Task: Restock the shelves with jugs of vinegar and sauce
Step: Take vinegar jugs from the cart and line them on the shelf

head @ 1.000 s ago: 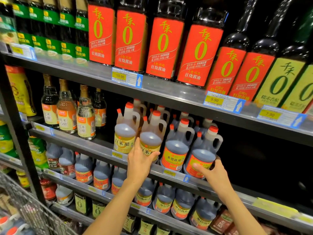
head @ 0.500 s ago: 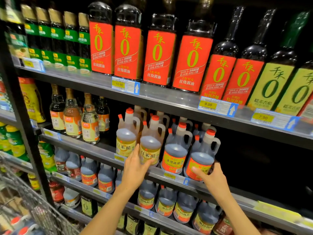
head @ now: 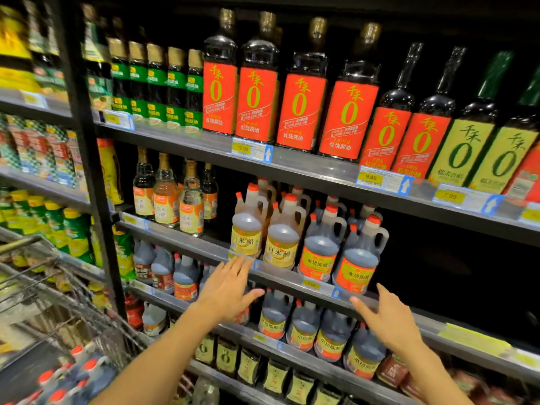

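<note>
Two pale vinegar jugs with yellow labels (head: 280, 244) and two dark vinegar jugs with orange labels (head: 357, 258) stand at the front of the middle shelf (head: 292, 277), more jugs behind them. My left hand (head: 230, 287) hovers in front of the shelf edge below the yellow-label jugs, fingers straight and spread, holding nothing. My right hand (head: 385, 317) is below and right of the dark jugs, fingers loosely extended, also empty. Neither hand touches a jug.
A wire cart (head: 58, 331) at lower left carries red-capped jugs (head: 79, 372). Tall soy sauce bottles (head: 301, 106) fill the shelf above. More dark jugs (head: 304, 325) line the shelf below. A dark gap lies right of the jugs on the middle shelf.
Both hands have drawn back and down from the jugs on the middle shelf; the left no longer touches the yellow-label jug. The camera has swung left, showing more of the cart.
</note>
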